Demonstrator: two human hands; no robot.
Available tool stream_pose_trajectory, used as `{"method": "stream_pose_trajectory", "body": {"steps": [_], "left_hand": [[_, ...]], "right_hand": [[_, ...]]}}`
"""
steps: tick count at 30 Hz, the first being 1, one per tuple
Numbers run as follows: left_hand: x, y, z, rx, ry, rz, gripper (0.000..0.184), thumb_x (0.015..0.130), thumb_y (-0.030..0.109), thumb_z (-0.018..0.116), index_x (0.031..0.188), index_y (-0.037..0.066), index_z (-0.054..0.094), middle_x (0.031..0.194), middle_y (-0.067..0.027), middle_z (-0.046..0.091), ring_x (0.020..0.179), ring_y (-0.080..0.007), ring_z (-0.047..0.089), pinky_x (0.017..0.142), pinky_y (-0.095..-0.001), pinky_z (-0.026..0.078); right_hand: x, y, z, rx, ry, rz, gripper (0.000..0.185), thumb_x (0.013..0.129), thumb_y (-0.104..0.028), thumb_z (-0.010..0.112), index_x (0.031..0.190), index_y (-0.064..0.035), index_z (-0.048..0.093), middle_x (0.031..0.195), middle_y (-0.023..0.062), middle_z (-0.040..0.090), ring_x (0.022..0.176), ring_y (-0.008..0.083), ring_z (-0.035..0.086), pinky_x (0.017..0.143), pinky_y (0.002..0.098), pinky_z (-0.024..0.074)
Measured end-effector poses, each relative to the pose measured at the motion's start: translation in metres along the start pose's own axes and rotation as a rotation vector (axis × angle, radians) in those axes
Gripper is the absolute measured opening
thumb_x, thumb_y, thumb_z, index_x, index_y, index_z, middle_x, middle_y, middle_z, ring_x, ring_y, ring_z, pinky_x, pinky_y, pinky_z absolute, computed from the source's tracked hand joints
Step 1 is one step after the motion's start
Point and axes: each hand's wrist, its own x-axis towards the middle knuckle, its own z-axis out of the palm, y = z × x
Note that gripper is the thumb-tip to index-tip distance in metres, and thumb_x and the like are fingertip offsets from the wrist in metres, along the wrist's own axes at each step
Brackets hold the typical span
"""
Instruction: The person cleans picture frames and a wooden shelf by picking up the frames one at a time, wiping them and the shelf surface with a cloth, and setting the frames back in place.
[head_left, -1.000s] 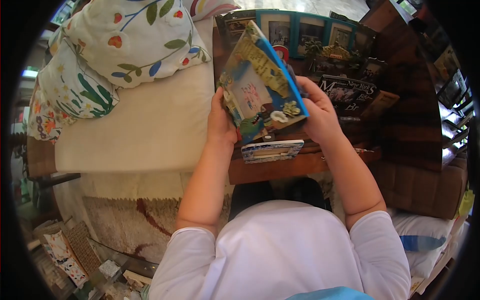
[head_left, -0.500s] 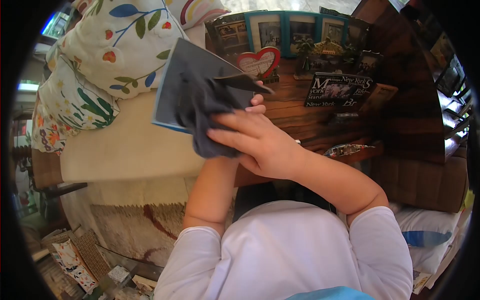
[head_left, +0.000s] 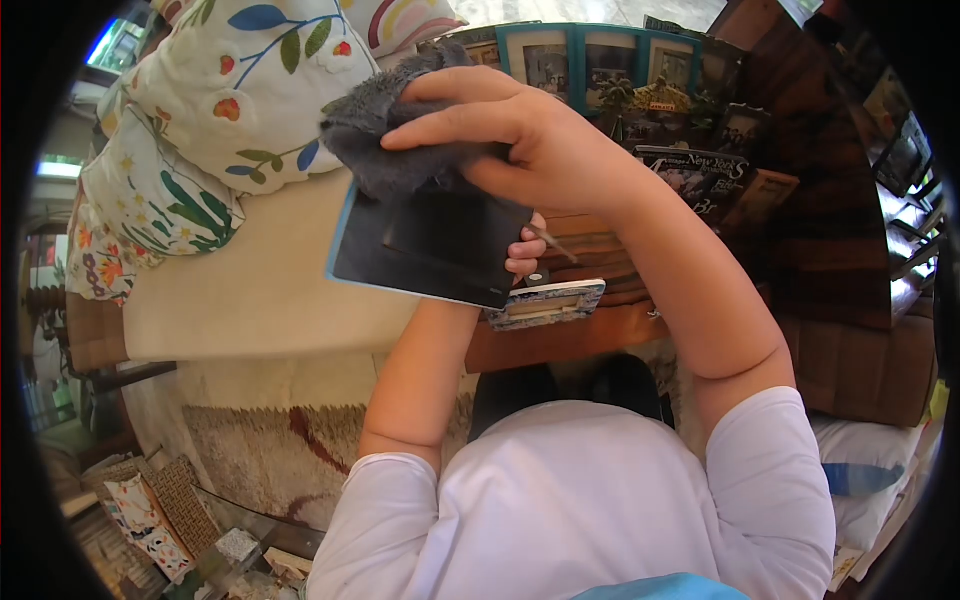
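My left hand (head_left: 526, 248) grips the right edge of a picture frame (head_left: 430, 255), fingers curled round it. The frame's black back faces up, its rim is light blue, and a thin stand flap juts out beside my fingers. In my right hand (head_left: 540, 130) is a bunched dark grey cloth (head_left: 385, 130), pressed over the upper part of the frame's back. The cloth hides that upper edge. Just below my left fingers, a small patterned photo frame (head_left: 548, 305) lies on the wooden table (head_left: 600, 335).
Across the table's far side stand a teal triple photo frame (head_left: 577, 75), a black New York frame (head_left: 690, 175) partly behind my right arm, and several other frames. A cream sofa seat (head_left: 230, 300) with printed cushions (head_left: 250, 100) is at the left.
My right hand has moved up and away with the cloth, baring the lower part of the frame's back. The held frame has tilted and shifted slightly down, and the small patterned frame now shows.
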Motion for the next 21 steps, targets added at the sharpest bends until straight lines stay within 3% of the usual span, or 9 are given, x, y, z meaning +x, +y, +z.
{"method": "stream_pose_trajectory", "body": {"steps": [4,5,8,9,12,13,16,18,21], "left_hand": [[-0.007,0.010,-0.001,0.034,-0.053,0.051,0.065,0.078,0.059,0.048,0.116,0.006,0.046,0.085,-0.0130,0.043,0.063,-0.0195,0.040,0.051,-0.0269,0.037],[-0.011,0.014,-0.003,-0.006,-0.106,0.077,0.058,0.084,0.050,0.048,0.115,0.002,0.050,0.091,-0.0177,0.053,0.069,-0.0230,0.046,0.054,-0.0302,0.039],[-0.016,0.028,-0.018,-0.072,-0.188,0.092,0.057,0.084,0.046,0.051,0.120,0.002,0.048,0.099,-0.0176,0.051,0.076,-0.0243,0.047,0.058,-0.0310,0.041],[-0.021,0.039,-0.030,-0.065,-0.249,0.037,0.063,0.084,0.043,0.053,0.131,0.003,0.039,0.104,-0.0167,0.048,0.081,-0.0252,0.047,0.063,-0.0338,0.042],[-0.023,0.074,-0.043,0.117,-0.568,-0.042,0.072,0.083,0.042,0.055,0.139,0.004,0.029,0.102,-0.0179,0.048,0.081,-0.0252,0.048,0.062,-0.0352,0.042],[-0.036,0.081,-0.044,0.194,-0.417,0.050,0.083,0.081,0.042,0.057,0.144,0.004,0.016,0.089,-0.0153,0.047,0.068,-0.0214,0.045,0.057,-0.0324,0.044],[-0.061,0.080,-0.044,0.121,-0.179,0.210,0.083,0.081,0.042,0.057,0.142,0.003,0.018,0.084,-0.0130,0.045,0.064,-0.0197,0.043,0.052,-0.0294,0.043],[-0.065,0.079,-0.051,0.107,-0.140,0.234,0.083,0.081,0.043,0.057,0.142,0.002,0.018,0.082,-0.0113,0.043,0.062,-0.0188,0.042,0.048,-0.0279,0.041],[-0.065,0.077,-0.068,0.103,-0.151,0.221,0.085,0.080,0.043,0.058,0.142,0.002,0.018,0.083,-0.0121,0.043,0.062,-0.0199,0.042,0.050,-0.0295,0.043]], "right_hand": [[-0.028,0.029,0.008,0.006,-0.030,0.145,0.049,0.066,0.011,0.049,0.109,-0.0094,0.062,0.120,0.0121,0.052,0.115,0.0280,0.049,0.095,0.0337,0.0402],[-0.042,0.035,0.012,0.011,-0.048,0.207,0.048,0.066,0.011,0.049,0.109,-0.0089,0.062,0.120,0.0119,0.052,0.114,0.0281,0.050,0.094,0.0337,0.0406],[-0.075,0.044,0.011,-0.009,-0.164,0.402,0.045,0.068,0.010,0.049,0.107,-0.0077,0.062,0.119,0.0121,0.052,0.111,0.0285,0.052,0.093,0.0335,0.0416],[-0.085,0.045,0.008,-0.023,-0.213,0.467,0.044,0.068,0.010,0.048,0.107,-0.0073,0.062,0.119,0.0122,0.052,0.110,0.0287,0.052,0.092,0.0334,0.0418],[-0.105,0.050,-0.006,-0.061,-0.135,0.653,0.040,0.073,0.005,0.051,0.110,-0.0073,0.060,0.121,0.0130,0.051,0.111,0.0306,0.052,0.091,0.0356,0.0437],[-0.115,0.055,-0.006,-0.142,-0.188,0.654,0.042,0.074,0.003,0.054,0.114,-0.0082,0.058,0.123,0.0132,0.050,0.112,0.0312,0.052,0.091,0.0363,0.0442],[-0.142,0.064,0.006,-0.385,-0.427,0.769,0.049,0.076,-0.006,0.060,0.124,-0.0105,0.051,0.128,0.0145,0.046,0.113,0.0333,0.051,0.091,0.0386,0.0453],[-0.146,0.058,0.014,-0.562,-0.701,1.001,0.056,0.076,-0.012,0.064,0.129,-0.0116,0.046,0.130,0.0165,0.044,0.113,0.0353,0.051,0.091,0.0406,0.0459],[-0.140,0.075,0.025,-0.561,-0.818,1.045,0.064,0.074,-0.017,0.069,0.132,-0.0135,0.042,0.134,0.0200,0.037,0.109,0.0392,0.052,0.089,0.0420,0.0473]]}}
